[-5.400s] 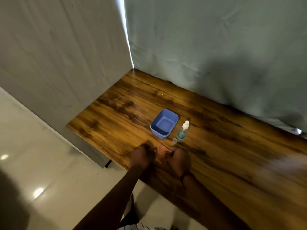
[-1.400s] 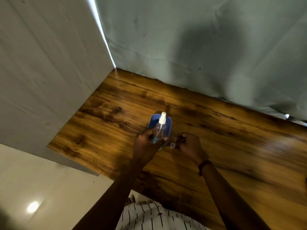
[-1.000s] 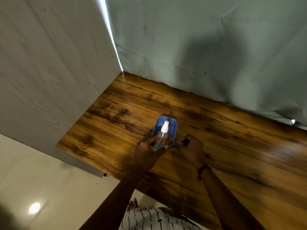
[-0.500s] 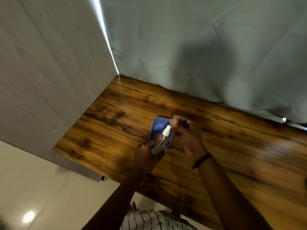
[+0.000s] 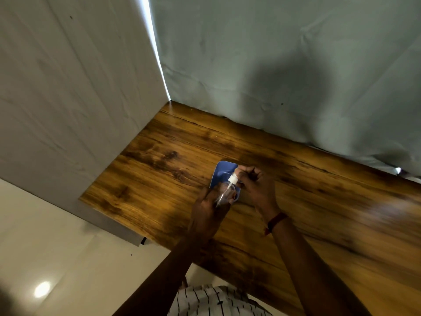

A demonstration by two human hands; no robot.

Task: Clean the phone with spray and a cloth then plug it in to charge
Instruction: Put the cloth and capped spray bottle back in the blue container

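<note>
A small clear plastic spray bottle with a white nozzle [image 5: 228, 187] is held above a wooden table with dark grain [image 5: 159, 169], tilted so its white top points away from the person and up. The left hand [image 5: 208, 209] is wrapped around the bottle's lower body, fingers curled closed on it. The right hand [image 5: 255, 187] is bunched at the white nozzle, its fingertips [image 5: 238, 171] pinched together right at the top; whether they grip the nozzle itself or a small cap cannot be told. A dark red band [image 5: 276, 221] sits on the right wrist. Directly behind the bottle and partly hidden by both hands, a blue rectangular plastic tray [image 5: 222, 171] rests on the table. The phone and the cloth cannot be made out. A pale grey-green fabric sheet [image 5: 284, 65] hangs behind the table, and a white panel [image 5: 75, 87] stands at its left edge.
</note>
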